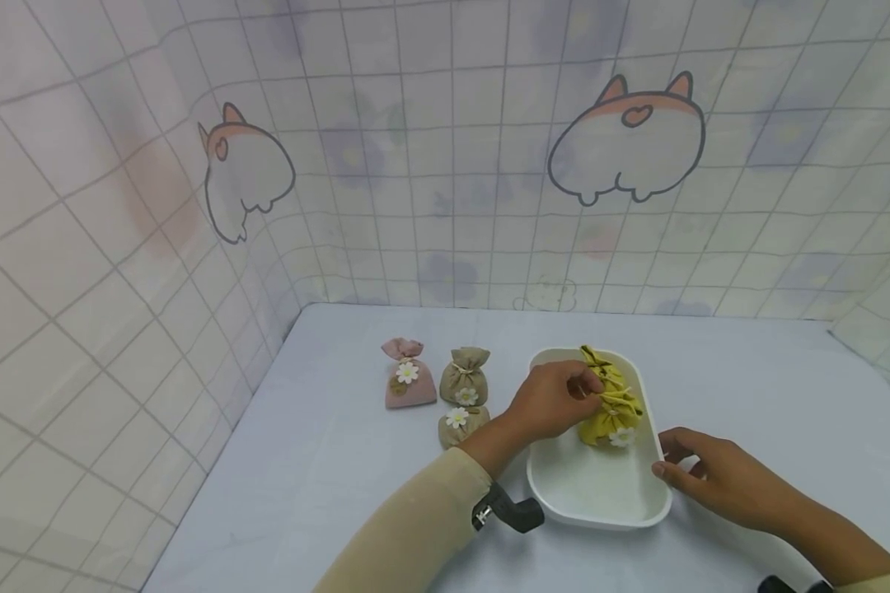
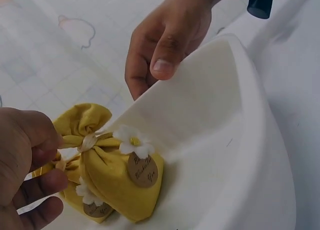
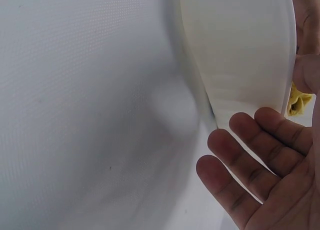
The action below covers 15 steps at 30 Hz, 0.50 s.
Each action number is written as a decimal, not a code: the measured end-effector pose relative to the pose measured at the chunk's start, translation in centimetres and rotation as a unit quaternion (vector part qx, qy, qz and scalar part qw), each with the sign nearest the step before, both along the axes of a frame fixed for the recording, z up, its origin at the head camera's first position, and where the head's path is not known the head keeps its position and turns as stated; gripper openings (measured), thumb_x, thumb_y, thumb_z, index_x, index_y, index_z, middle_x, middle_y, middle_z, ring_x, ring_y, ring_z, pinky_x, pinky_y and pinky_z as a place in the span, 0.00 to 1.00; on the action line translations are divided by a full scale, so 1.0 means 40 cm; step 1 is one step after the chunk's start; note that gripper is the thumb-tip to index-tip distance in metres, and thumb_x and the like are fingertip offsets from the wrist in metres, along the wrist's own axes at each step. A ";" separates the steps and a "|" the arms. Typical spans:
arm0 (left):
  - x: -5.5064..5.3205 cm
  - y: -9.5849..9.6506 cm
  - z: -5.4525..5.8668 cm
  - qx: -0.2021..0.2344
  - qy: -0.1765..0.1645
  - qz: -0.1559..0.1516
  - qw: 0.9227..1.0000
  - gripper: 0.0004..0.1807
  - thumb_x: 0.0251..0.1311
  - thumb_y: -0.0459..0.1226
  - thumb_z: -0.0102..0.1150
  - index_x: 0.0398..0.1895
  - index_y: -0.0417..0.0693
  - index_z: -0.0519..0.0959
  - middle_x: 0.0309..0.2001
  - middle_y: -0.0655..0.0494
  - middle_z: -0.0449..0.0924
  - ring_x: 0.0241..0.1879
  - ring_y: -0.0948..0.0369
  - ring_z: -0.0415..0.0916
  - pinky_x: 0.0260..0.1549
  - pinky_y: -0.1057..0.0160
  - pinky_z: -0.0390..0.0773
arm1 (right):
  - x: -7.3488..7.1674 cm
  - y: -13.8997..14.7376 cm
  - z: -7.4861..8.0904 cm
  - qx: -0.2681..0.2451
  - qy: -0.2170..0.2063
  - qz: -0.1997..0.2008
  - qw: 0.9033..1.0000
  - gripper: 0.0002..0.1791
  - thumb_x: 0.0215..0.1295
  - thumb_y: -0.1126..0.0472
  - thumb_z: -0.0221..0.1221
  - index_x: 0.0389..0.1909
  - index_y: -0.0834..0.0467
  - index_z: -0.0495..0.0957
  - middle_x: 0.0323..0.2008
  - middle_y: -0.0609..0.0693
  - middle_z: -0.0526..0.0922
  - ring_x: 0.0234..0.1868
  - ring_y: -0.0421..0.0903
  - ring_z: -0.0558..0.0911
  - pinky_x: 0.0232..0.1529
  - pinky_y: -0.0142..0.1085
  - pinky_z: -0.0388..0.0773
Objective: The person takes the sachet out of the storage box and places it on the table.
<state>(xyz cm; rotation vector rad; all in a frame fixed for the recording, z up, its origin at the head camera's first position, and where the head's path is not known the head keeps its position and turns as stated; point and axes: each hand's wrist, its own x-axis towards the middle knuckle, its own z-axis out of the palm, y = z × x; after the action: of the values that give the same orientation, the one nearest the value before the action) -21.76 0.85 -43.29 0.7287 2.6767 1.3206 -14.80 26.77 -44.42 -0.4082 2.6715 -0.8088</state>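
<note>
While left fingers (image 2: pixel 42 137) pinch yellow pouch (image 2: pixel 120 185), right fingers (image 3: pixel 245 165) apparently grip tray (image 1: pixel 601 486), head view adds pink pouch (image 1: pixel 419 394)

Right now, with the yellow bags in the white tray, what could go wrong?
The left hand pinches the near yellow bag by its tied neck, so the tie might loosen. That bag overlaps the far yellow bag, which could get dragged along. And the left sleeve is close to the lower beige bag, so it might bump it.

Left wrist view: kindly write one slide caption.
Left hand pinches a tied, flower-trimmed yellow pouch; right hand holds the white tray by its rim.
</note>
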 end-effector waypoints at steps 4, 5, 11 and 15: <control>0.005 -0.003 0.008 0.024 -0.006 0.003 1.000 0.04 0.64 0.37 0.69 0.38 0.56 0.84 0.32 0.72 0.78 0.34 0.73 0.74 0.33 0.75 0.75 | 0.001 -0.001 0.000 -0.003 0.003 0.002 1.000 0.27 0.70 0.44 0.64 0.59 0.60 0.77 0.47 0.48 0.85 0.40 0.42 0.82 0.35 0.34 0.80; 0.006 -0.004 0.010 0.031 -0.008 0.003 0.999 0.04 0.63 0.37 0.69 0.38 0.56 0.84 0.32 0.71 0.78 0.34 0.73 0.74 0.33 0.74 0.76 | 0.001 -0.001 0.000 -0.004 0.003 0.003 1.000 0.27 0.70 0.44 0.64 0.59 0.60 0.77 0.47 0.48 0.85 0.40 0.42 0.81 0.35 0.34 0.80; 0.011 -0.012 0.021 0.057 -0.007 -0.004 0.998 0.04 0.63 0.36 0.69 0.36 0.56 0.84 0.32 0.72 0.79 0.34 0.72 0.75 0.33 0.73 0.77 | 0.003 0.000 0.002 -0.007 0.005 0.003 1.000 0.27 0.70 0.44 0.64 0.59 0.60 0.77 0.47 0.48 0.85 0.41 0.42 0.82 0.35 0.34 0.80; 0.010 -0.023 0.031 0.069 0.002 -0.001 0.998 0.04 0.62 0.37 0.69 0.35 0.58 0.85 0.31 0.72 0.79 0.34 0.72 0.76 0.32 0.72 0.77 | 0.003 0.000 0.003 -0.006 0.002 0.001 1.000 0.27 0.70 0.44 0.64 0.59 0.60 0.77 0.47 0.49 0.85 0.41 0.42 0.82 0.35 0.34 0.80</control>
<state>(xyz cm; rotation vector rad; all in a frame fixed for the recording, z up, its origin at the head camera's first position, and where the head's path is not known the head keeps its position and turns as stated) -21.35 -0.09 -42.07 0.7469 2.6070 1.5181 -14.67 26.77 -44.31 -0.4164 2.6712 -0.8240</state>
